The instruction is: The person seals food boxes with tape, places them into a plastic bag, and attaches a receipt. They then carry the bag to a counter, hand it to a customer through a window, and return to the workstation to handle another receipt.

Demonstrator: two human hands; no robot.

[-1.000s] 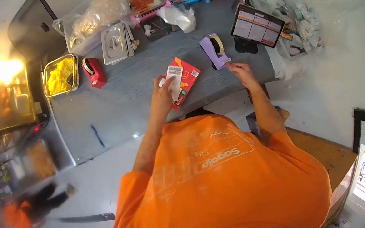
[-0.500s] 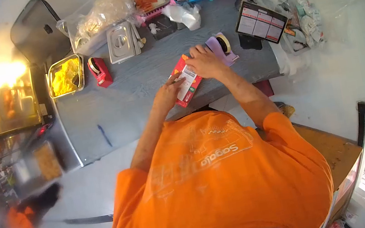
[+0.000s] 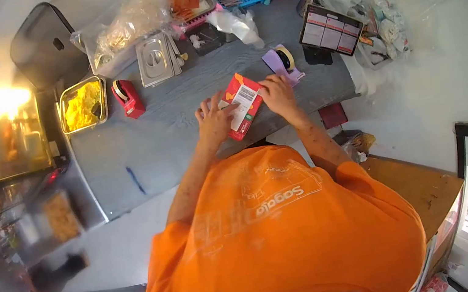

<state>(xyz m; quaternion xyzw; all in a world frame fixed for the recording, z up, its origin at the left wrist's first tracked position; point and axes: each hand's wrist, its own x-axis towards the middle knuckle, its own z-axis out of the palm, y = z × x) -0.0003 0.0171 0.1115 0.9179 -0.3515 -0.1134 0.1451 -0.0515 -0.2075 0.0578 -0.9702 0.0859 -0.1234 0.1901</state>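
- Red carton (image 3: 243, 105) flat on grey worktop (image 3: 139, 137), near its front edge, white label (image 3: 244, 102) on top.
- Left hand (image 3: 214, 121) grip closed on carton's left edge; right hand (image 3: 277, 90) pressing label's right end.
- Best practice: pin carton firmly, smooth label from centre outward, avoid creases.
- Purple tape dispenser (image 3: 281, 60) just beyond right hand.

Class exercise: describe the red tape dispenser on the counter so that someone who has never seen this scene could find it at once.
Start at the grey counter and go to the gold tray of yellow food near its left end. The red tape dispenser stands just right of that tray. The other dispenser, by the right hand, is lilac.
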